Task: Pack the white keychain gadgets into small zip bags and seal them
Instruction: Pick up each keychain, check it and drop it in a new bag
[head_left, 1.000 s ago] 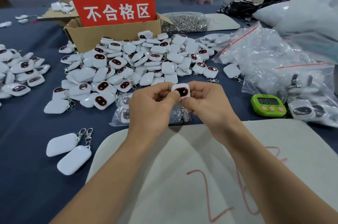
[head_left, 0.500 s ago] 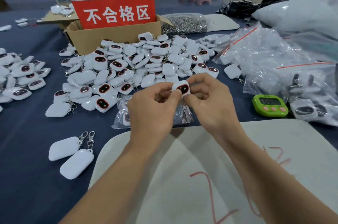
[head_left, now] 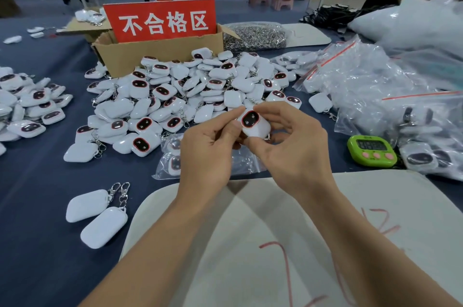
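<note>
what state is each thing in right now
held gadget, in both hands, dark face up
left hand, pinches the held gadget
right hand, fingers curled round the held gadget
cardboard box, flaps open
green timer, display facing up
two near gadgets, face down, clips attached
filled zip bag, lying flat, gadgets inside

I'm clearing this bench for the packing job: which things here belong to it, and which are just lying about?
Belongs to the job: held gadget, pinched by left hand and right hand; gadget pile; zip bags; filled bag beneath the hands.
Lying about: green timer; cardboard box with its red sign; bag of metal clasps.
</note>
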Motion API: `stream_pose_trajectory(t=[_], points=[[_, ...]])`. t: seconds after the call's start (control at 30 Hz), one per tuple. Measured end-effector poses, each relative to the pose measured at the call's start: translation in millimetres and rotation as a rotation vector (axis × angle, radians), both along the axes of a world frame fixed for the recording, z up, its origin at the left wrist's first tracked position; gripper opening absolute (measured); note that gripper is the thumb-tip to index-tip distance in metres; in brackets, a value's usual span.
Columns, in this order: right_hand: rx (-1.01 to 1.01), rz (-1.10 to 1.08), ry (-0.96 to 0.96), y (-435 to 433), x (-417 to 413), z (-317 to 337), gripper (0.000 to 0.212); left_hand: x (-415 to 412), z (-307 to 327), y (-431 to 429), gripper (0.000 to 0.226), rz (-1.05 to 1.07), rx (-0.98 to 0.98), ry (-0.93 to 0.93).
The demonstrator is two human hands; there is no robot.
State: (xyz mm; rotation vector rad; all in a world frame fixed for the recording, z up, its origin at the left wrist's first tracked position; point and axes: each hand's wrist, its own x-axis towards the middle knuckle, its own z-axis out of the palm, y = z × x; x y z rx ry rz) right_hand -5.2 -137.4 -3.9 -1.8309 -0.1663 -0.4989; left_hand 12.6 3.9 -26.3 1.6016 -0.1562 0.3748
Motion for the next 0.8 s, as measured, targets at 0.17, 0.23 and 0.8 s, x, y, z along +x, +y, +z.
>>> stream_pose_trajectory(t=[0.17, 0.23, 0.8], points=[[0.011, 0.014, 0.001, -0.6, 1.0, 1.4, 0.043, 1.1, -1.4, -1.1, 0.028, -0.008, -0.038, 0.006], [0.016, 0.014, 0.000, -0.2, 0.4, 2.3, 0.042, 1.2, -1.0, -1.1, 0.026, -0.013, -0.052, 0.016], [0.277, 0.172, 0.173, -7.3, 4.0, 6.9, 0.033, -5.7, 11.1, -1.0, 0.023, -0.032, -0.101, 0.019]])
